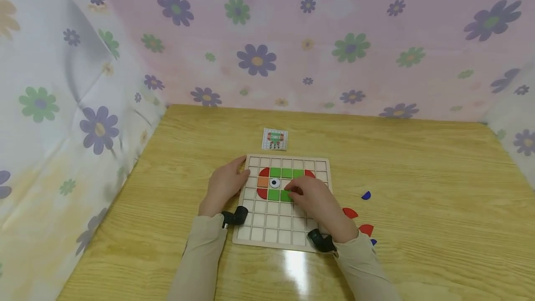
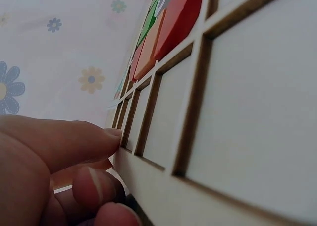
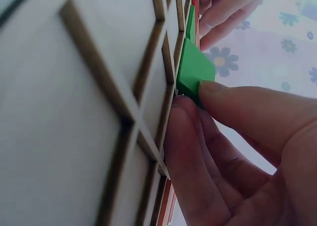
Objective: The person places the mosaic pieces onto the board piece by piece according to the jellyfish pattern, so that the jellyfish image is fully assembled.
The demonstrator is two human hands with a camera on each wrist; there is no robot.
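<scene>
Sleeved forearms enter from the bottom of the frame. At centre, the right hand [image 1: 311,196] pinches a green tile [image 3: 194,70] at a cell of the wooden grid board [image 1: 267,233]. Fingers of the left hand [image 1: 223,185] press straight against the board's left edge. Loose red pieces [image 1: 350,212] lie right of it.

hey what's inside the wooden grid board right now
Inside the wooden grid board: red quarter-round pieces, green squares, an orange square and an eye piece. The right hand pinches another green square, covering the cells beneath.
</scene>
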